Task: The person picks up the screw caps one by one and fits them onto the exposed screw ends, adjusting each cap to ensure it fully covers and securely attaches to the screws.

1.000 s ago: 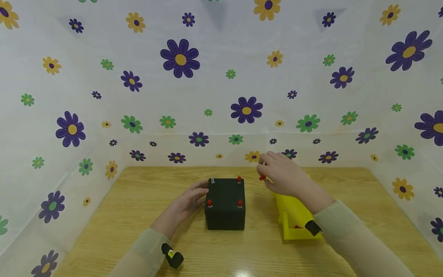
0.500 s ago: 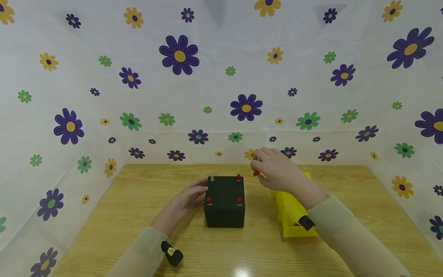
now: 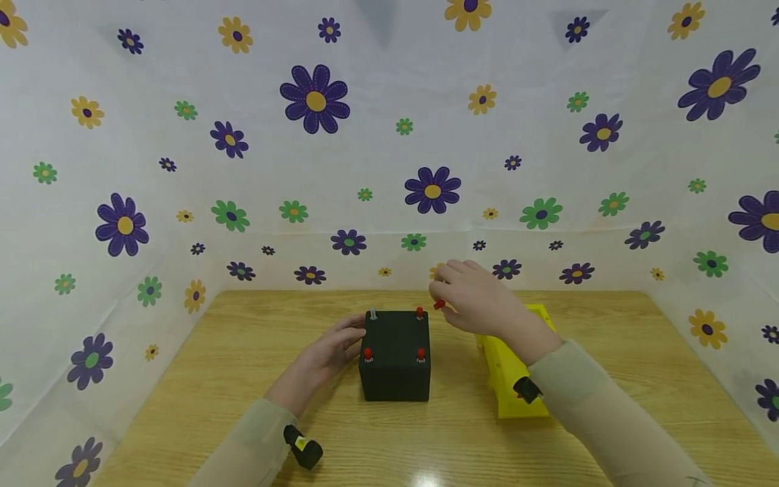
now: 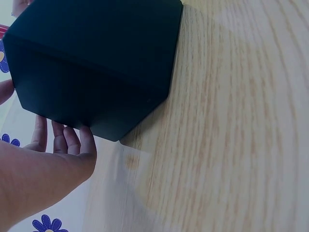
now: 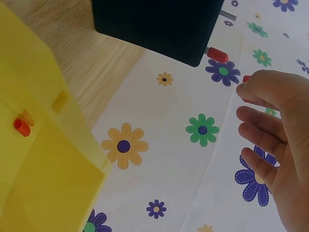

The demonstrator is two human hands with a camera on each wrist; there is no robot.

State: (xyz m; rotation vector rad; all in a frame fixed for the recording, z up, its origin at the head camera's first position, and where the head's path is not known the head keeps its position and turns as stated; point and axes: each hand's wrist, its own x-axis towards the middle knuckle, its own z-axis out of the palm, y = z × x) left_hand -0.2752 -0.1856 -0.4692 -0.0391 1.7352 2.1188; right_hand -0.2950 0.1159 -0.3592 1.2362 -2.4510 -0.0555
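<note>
A black box stands on the table with small metal posts at its top corners. Three posts carry red caps; the far left post is bare metal. My left hand rests against the box's left side, fingers fairly straight along it, as the left wrist view also shows. Up beyond the box's far right corner, my right hand pinches a small loose red cap between thumb and index finger. In the right wrist view this cap is mostly hidden by the fingers; the other fingers are loosely bent.
A yellow bin stands right of the box, partly under my right forearm. Another red cap lies inside it. Wood-grain table; flower-print sheeting rises behind and at both sides.
My right hand has moved left with the red cap, away from above the yellow bin and closer to the black box. The left hand and the box have stayed in place.
</note>
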